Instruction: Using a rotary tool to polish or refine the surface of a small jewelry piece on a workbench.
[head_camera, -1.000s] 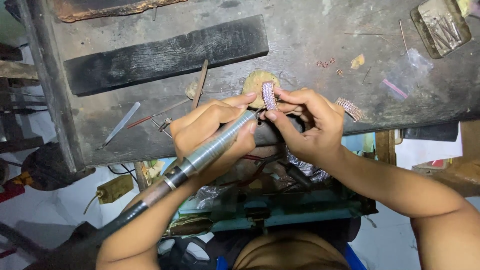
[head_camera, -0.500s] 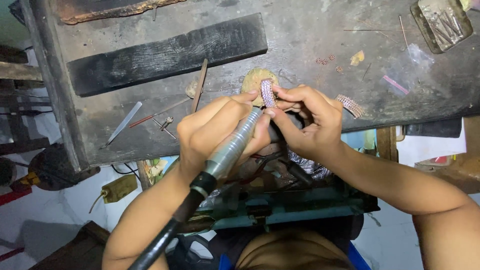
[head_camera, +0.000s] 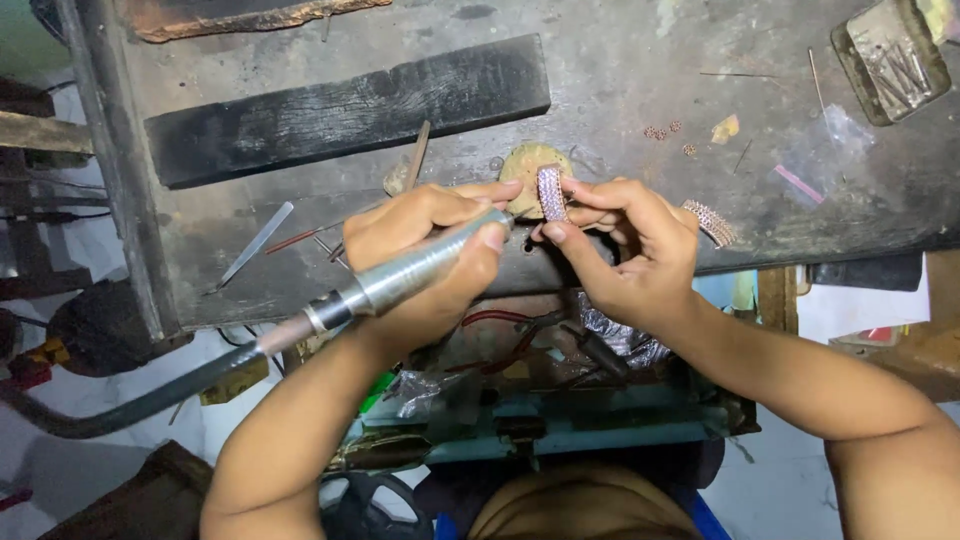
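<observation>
Two hands busy: left hand (head_camera: 425, 250) grips the rotary handpiece (head_camera: 420, 265), right hand (head_camera: 625, 250) pinches a studded ring (head_camera: 550, 193). Looks mid-job, another ring (head_camera: 710, 222) waiting on the bench (head_camera: 620, 80).

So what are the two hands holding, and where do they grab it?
The left hand grips a silver ribbed rotary handpiece around its barrel. The right hand pinches a small pinkish stone-studded ring by its edges.

Left hand (head_camera: 420, 255) grips rotary handpiece (head_camera: 420, 265); right hand (head_camera: 625, 250) pinches ring (head_camera: 550, 193).
</observation>
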